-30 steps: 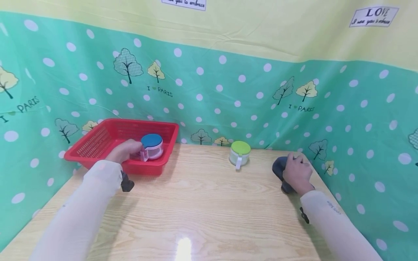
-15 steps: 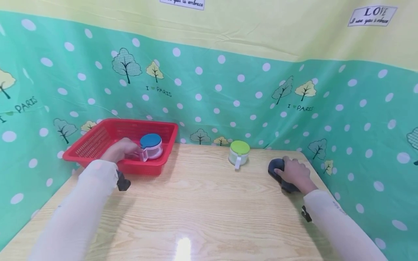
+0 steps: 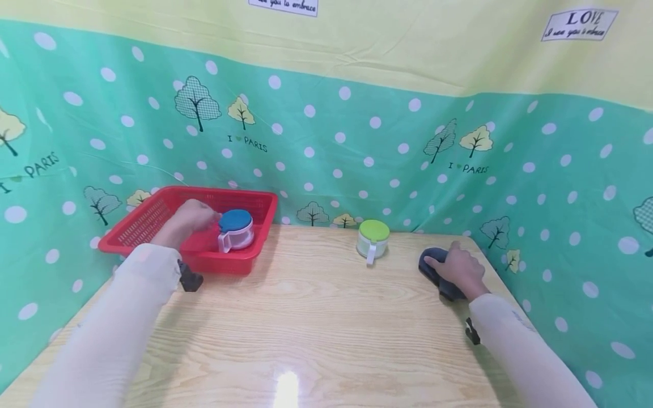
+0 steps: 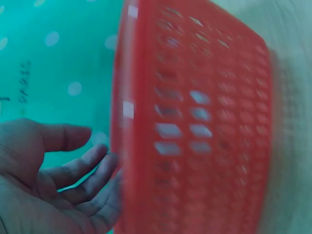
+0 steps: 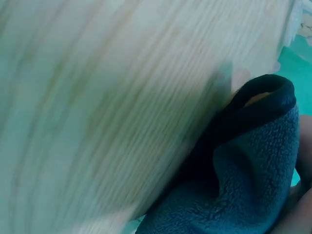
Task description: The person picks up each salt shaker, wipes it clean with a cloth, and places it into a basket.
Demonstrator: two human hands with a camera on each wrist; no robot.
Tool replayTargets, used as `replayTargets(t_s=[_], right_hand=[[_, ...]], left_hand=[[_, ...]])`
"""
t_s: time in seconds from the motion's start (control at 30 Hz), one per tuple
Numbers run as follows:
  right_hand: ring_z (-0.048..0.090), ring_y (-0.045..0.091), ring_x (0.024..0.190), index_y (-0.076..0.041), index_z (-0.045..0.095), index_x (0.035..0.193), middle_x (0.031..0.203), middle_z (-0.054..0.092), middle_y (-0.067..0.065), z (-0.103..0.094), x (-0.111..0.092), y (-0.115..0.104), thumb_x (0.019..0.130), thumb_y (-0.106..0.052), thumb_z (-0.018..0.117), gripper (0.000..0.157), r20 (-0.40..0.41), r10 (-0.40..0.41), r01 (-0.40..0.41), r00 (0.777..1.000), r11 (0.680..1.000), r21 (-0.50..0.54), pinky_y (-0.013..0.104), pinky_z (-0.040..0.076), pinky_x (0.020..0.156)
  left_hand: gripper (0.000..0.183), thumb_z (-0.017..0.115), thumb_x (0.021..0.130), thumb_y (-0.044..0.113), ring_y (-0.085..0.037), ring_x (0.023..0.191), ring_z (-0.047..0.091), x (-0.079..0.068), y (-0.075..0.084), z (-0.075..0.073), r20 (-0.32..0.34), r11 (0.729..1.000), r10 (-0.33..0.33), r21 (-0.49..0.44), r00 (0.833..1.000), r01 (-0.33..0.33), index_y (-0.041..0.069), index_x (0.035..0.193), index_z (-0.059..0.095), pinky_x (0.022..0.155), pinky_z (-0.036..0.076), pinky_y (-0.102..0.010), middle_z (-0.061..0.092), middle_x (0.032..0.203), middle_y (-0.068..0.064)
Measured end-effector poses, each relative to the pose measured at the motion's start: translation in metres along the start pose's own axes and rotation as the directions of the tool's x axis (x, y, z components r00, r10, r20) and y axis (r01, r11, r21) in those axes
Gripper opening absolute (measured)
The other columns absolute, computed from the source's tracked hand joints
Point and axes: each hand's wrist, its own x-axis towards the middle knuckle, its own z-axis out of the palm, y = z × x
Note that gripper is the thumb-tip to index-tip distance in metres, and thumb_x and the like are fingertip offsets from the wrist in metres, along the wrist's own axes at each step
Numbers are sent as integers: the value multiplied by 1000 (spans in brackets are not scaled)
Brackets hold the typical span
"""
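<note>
A clear lidded cup with a blue lid (image 3: 236, 220) and a side handle stands upright inside the red plastic basket (image 3: 266, 226). My left hand (image 3: 191, 218) is just left of the cup, over the basket, with nothing in it. In the left wrist view its fingers (image 4: 80, 185) are loosely bent near the basket's rim. My right hand (image 3: 463, 268) holds a dark grey fleecy cloth (image 3: 431, 266) on the table at the right. In the right wrist view the cloth (image 5: 258, 165) bulges up in a fold with a dark hem; most of the hand is out of frame.
A second lidded cup with a green lid (image 3: 374, 231) stands upright near the table's back edge, handle facing me. The wooden table (image 3: 326, 306) meets a green dotted curtain (image 3: 336, 153) at the back and both sides.
My left hand has let go of the blue-lidded cup's handle and moved left and up. My right hand has shifted on the cloth, which now lies flatter and slightly left.
</note>
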Motion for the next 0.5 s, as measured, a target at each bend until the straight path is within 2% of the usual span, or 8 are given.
replayTargets(t_s=[0.07, 0.17, 0.27, 0.4, 0.5], right_hand=[[60, 57, 100, 11, 27, 148, 122, 54, 43, 1, 2, 0, 96, -54, 61, 90, -4, 5, -5, 1000, 1000, -2, 58, 49, 72], [60, 58, 101, 8, 31, 145, 122, 53, 42, 2, 4, 1, 97, -36, 62, 72, -26, -7, 7, 1000, 1000, 3, 63, 50, 75], [59, 59, 99, 5, 31, 148, 123, 50, 43, 1, 6, 5, 97, -24, 59, 65, -95, -12, 12, 995, 1000, 5, 65, 50, 73], [54, 63, 95, 3, 31, 146, 118, 43, 45, 1, 8, 9, 96, -15, 56, 59, -254, -29, 18, 967, 999, -48, 69, 48, 68], [48, 63, 95, 3, 33, 137, 113, 38, 43, 2, 8, 9, 95, -10, 57, 50, -337, -68, 22, 939, 990, -139, 73, 46, 68]], left_hand=[[34, 63, 98, 26, -34, 97, 58, -2, 12, 2, -43, 999, 27, -22, 999, -28, -5, 113, 64, 84, 53, -44, 65, 100, -19], [38, 61, 99, 28, -34, 103, 55, -6, 32, 7, -102, 997, 55, -52, 993, -60, -4, 120, 63, 85, 53, -45, 62, 110, -19], [39, 59, 101, 28, -36, 112, 53, -13, 56, 16, -149, 993, 71, -83, 986, -84, -1, 127, 62, 92, 53, -48, 58, 124, -21], [33, 58, 102, 25, -35, 115, 54, -26, 86, 33, -184, 981, 136, -115, 974, -159, 2, 125, 65, 97, 51, -48, 60, 126, -18], [30, 59, 102, 23, -32, 111, 57, -35, 103, 51, -169, 962, 197, -159, 966, -224, 3, 123, 67, 95, 52, -45, 63, 124, -16]])
